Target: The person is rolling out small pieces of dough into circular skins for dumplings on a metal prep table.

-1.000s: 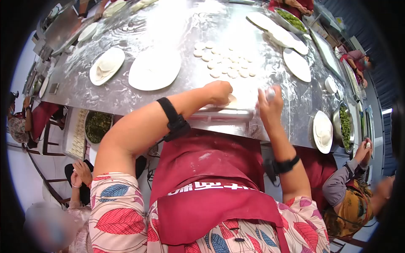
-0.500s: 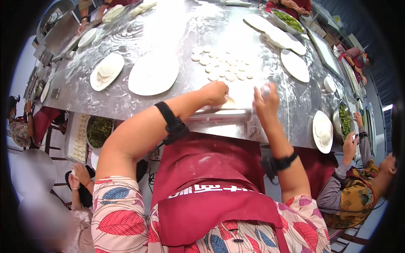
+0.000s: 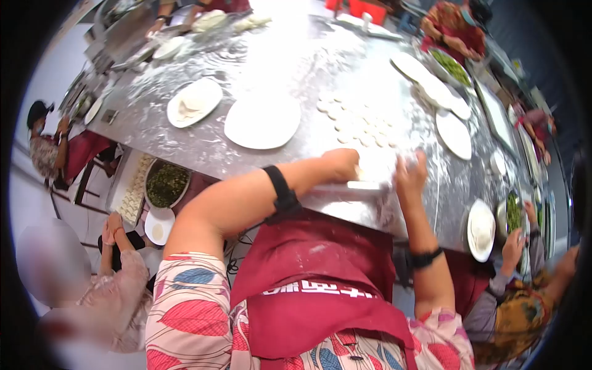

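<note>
My left hand (image 3: 341, 165) is closed in a pinch low over the near part of the floured steel table (image 3: 203, 161), at the edge of a pale dough wrapper (image 3: 360, 175) mostly hidden by the fingers. To its right, my right hand (image 3: 411, 174) is raised with curled fingers around something pale; motion blur and glare leave me unable to tell what it is. Just beyond both hands lie several small flattened dough rounds (image 3: 364, 131) on the flour. A large white plate (image 3: 262, 122) stands left of them.
Another white plate (image 3: 195, 92) with dough wrappers is farther left. On the right are a white oval plate (image 3: 454, 135), a plate with wrappers (image 3: 481, 237) and a bowl of green filling (image 3: 513, 213). Co-workers sit or stand around the table; a bowl of dark filling (image 3: 166, 185) is lower left.
The view has turned, so the table and its things sit farther right and lower. My left hand stays low at the dough; my right hand remains raised beside it with fingers curled.
</note>
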Available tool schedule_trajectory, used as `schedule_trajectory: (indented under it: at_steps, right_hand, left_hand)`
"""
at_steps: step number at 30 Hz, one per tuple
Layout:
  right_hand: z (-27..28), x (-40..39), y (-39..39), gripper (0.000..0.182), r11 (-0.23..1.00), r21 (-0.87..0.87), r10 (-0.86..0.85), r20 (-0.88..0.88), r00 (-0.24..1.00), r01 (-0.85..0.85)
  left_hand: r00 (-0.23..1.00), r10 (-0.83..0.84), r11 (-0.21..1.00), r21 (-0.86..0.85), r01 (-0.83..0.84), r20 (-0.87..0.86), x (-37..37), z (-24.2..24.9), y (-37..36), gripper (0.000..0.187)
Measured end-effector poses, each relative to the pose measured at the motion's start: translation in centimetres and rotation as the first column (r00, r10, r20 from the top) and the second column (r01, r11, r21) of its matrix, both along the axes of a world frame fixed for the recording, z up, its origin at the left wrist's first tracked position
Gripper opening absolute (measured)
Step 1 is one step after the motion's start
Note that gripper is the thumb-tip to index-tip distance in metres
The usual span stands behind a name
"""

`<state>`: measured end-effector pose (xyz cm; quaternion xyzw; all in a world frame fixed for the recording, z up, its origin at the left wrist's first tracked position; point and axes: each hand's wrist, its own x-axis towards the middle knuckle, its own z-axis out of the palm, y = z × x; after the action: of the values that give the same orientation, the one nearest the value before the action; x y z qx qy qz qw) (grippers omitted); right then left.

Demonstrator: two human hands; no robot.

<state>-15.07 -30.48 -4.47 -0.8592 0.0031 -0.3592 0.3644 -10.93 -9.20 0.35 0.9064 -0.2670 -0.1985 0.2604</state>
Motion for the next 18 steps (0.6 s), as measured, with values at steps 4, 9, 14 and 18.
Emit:
schedule_trajectory:
  at_steps: [4, 9, 14, 18]
  right_hand:
    - [3.6, -7.9, 2.9, 0.018, 0.877, 0.472, 0.169, -0.118, 0.979, -0.094]
    - [2.9, -8.4, 2.8, 0.019, 0.901, 0.413, 0.170, -0.055, 0.984, -0.133]
    - [3.1, -8.3, 2.9, 0.019, 0.909, 0.395, 0.167, -0.043, 0.985, -0.137]
    - [2.6, -8.3, 2.7, 0.019, 0.919, 0.372, 0.154, -0.035, 0.987, -0.130]
  left_hand:
    - [0.998, -0.058, 0.990, -0.128, 0.056, -0.010, -0.3, -1.5, 0.1, 0.029]
    - [0.999, 0.020, 0.920, -0.392, -0.030, -0.030, 2.4, 1.1, 5.9, 0.031]
    - [0.876, 0.392, 0.920, -0.139, -0.367, 0.281, 8.6, 4.8, 14.4, 0.035]
    - [0.911, 0.265, 0.964, -0.068, -0.257, 0.315, 9.7, 3.8, 11.4, 0.028]
